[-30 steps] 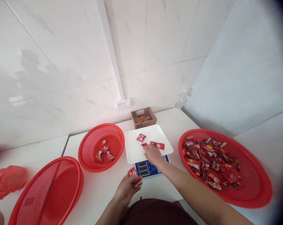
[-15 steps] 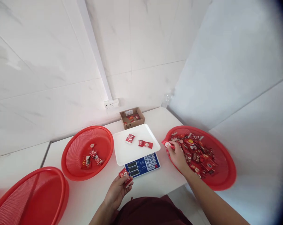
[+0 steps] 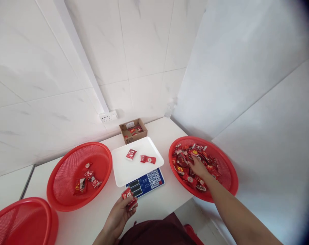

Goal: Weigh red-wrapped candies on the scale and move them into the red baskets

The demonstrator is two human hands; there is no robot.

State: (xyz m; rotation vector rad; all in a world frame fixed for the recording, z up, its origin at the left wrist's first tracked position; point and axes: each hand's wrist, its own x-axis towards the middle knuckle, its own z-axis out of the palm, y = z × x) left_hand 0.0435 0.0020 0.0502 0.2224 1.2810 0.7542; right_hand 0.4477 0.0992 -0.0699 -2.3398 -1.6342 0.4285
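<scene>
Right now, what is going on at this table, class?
The person's left hand holds a red packet in front of the scale. The right hand reaches into the right-hand basket, among many wrapped packets; whether it grips one is unclear. A few packets lie on the scale's white tray. A red basket to the left holds a handful more, and a small cardboard box behind the tray contains some too.

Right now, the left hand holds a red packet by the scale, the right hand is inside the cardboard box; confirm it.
No: the right hand is in the heaped red basket, not the cardboard box, as the head view shows. The left hand does hold a red packet by the scale.
</scene>
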